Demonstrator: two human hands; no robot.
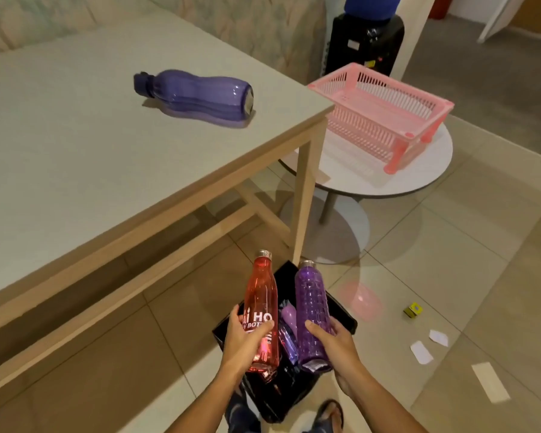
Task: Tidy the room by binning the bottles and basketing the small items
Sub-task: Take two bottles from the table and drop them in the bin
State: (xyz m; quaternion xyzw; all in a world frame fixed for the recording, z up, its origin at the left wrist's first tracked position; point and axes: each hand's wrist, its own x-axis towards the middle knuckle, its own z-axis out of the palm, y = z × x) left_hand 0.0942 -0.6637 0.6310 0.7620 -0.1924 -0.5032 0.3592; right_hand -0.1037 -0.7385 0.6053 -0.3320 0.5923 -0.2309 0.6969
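A person looks down at both of their bare hands, each wrapped around a bottle above a black bin (344, 320) that stands on the tiled floor (450, 260) beside the leg of a pale wooden worktop (75, 170). The left hand (247, 339) grips a translucent red plastic bottle with a silver cap and white lettering (261, 295), fingers curled round its lower half, the cap pointing away from the person. The right hand (331, 339) grips a translucent purple plastic bottle with a dimpled surface and a silver cap (311, 298), also round its lower half. The two bottles are held side by side, close together. Between them, down inside the bin, lies a smaller lilac bottle (288, 320). On the worktop, well apart from both hands, a dark purple plastic bottle with a matching cap (197, 95) lies on its side. To the right, a pink slatted plastic basket (384, 117) stands on a low round white table (425, 170). On the floor to the right of the bin lie a small yellow box (413, 309) and several scraps of white paper (422, 351). A black water dispenser with a blue jug on top (364, 42) stands behind the basket.
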